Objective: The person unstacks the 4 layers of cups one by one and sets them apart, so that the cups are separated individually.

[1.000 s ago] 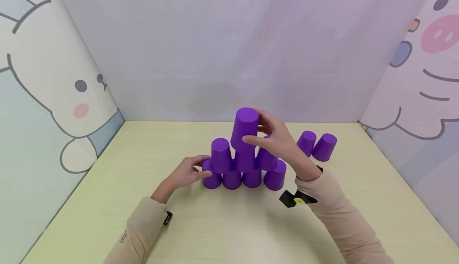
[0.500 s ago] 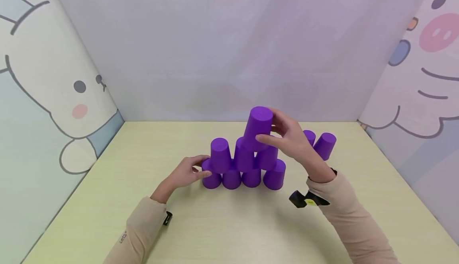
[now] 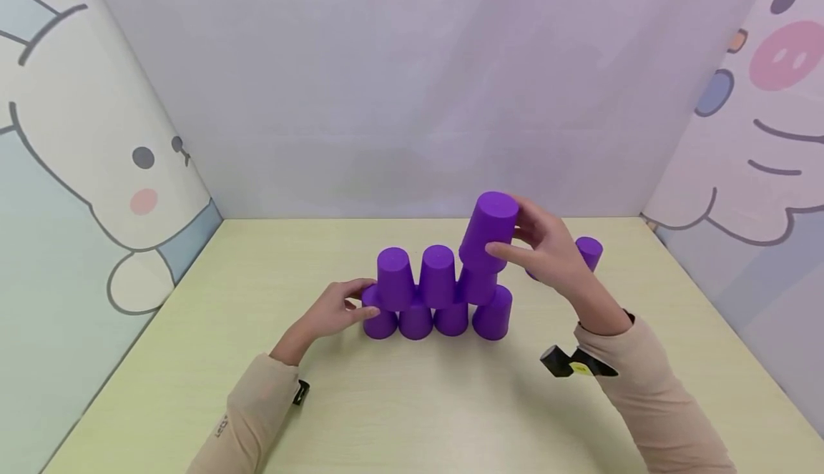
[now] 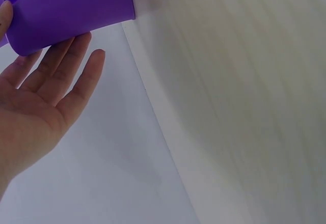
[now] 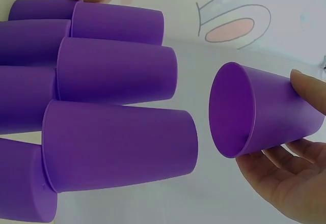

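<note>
Head view: right fingers (image 3: pixel 529 211) hold a purple cup (image 3: pixel 491 222) above stacked cups (image 3: pixel 438 278)

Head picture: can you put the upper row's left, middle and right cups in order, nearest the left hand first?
1. Left cup, at the end beside the left hand.
2. Middle cup, between the other two.
3. Right cup, at the far end.

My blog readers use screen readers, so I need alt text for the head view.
A right hand holds an inverted purple cup above a stack of cups, four below and three on top, on a pale table. The left hand touches the bottom row's leftmost cup.
</note>
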The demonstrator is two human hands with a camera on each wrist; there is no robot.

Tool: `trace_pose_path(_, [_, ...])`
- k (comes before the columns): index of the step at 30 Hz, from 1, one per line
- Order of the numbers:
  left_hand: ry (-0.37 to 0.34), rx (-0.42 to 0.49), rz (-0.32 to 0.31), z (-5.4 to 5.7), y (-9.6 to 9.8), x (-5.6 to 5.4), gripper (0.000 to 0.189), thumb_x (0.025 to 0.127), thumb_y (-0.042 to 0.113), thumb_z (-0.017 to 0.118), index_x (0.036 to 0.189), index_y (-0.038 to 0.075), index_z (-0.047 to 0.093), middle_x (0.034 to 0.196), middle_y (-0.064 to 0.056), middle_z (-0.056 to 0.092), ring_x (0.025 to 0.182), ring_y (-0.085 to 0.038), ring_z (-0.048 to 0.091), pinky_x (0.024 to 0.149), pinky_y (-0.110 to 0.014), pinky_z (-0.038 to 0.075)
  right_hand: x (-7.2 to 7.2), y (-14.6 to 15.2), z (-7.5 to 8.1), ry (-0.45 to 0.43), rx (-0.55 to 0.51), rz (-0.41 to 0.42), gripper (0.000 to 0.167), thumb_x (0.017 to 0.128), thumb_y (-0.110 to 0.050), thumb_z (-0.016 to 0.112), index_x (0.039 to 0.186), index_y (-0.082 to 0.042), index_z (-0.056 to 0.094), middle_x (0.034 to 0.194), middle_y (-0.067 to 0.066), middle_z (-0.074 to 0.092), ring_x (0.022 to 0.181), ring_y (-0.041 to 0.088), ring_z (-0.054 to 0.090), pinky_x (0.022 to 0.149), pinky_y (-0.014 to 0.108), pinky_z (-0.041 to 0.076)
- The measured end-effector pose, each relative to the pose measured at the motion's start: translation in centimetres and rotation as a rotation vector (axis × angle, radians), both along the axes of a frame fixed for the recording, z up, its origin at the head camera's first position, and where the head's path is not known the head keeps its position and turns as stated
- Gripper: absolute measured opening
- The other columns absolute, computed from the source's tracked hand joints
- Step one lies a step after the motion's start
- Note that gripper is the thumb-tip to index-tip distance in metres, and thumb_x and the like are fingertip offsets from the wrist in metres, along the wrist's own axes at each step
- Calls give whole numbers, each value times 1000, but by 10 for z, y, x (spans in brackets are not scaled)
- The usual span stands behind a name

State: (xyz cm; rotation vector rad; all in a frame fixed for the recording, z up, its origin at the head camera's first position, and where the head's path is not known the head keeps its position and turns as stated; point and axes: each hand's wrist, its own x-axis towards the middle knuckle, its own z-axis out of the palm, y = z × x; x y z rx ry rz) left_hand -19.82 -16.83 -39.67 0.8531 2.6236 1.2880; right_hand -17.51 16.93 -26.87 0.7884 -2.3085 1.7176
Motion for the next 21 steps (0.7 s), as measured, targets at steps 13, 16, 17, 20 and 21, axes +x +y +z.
trace_pose_path(13, [-2,-2,2,1,0,0,44,84,18,66,122,-1,53,105,-10,63,92,-22,59,71,-32,50,3,24,0,2,24,-86,54,79,-2,69,127,1,46,106,7,59,93,15,59,81,22,47])
trace_pose_path(16, [-2,-1,4,1,0,0,44,84,18,66,121,-1,54,104,-10,63,92,-22,59,71,-32,50,3,30,0,5,47,-118,54,79,-3,69,127,1,45,107,8,58,93,14,59,80,21,47])
trace_pose_path(17, [-2,1,3,0,-1,0,44,84,18,66,121,-1,54,104,-10,63,92,-22,59,71,-32,50,3,32,-1,4,55,-132,54,79,-4,70,127,1,45,108,8,58,93,13,59,80,21,47])
trace_pose_path(20, [-2,2,1,1,-1,0,44,84,17,66,121,-1,54,104,-10,63,92,-22,59,71,-33,50,5,38,-1,5,88,-175,55,79,-5,69,128,0,45,108,8,58,93,11,59,79,19,47])
trace_pose_path(21, [-2,3,1,1,-1,0,44,84,17,67,121,-1,54,104,-10,63,92,-22,59,71,-33,50,5,41,-1,5,98,-190,55,79,-5,69,128,0,45,108,7,58,92,10,59,79,19,47])
